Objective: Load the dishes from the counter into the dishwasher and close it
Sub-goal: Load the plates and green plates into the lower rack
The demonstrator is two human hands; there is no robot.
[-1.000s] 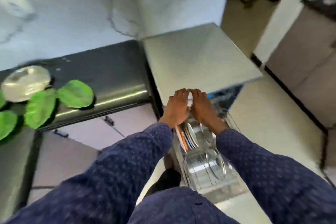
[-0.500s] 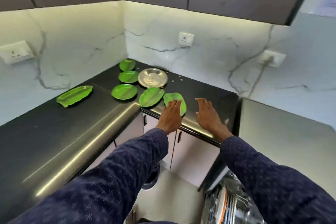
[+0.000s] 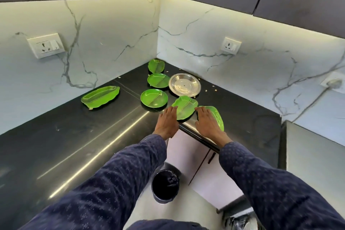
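Observation:
Several green dishes lie on the black L-shaped counter. A leaf-shaped green plate sits near the counter's front edge between my hands. My left hand reaches flat, fingertips at that plate's left rim. My right hand lies flat over a second leaf plate. Behind stand two round green plates, a steel plate, a small leaf dish in the corner and a long green tray. A sliver of the dishwasher rack shows bottom right.
A dark bin stands on the floor below the counter, by white cabinet doors. The grey dishwasher top is at the right. Marble walls carry sockets. Crumbs lie beside the steel plate.
My view swung up from the dishwasher rack to the counter. Both hands left the rack and reached forward to the two nearest leaf plates.

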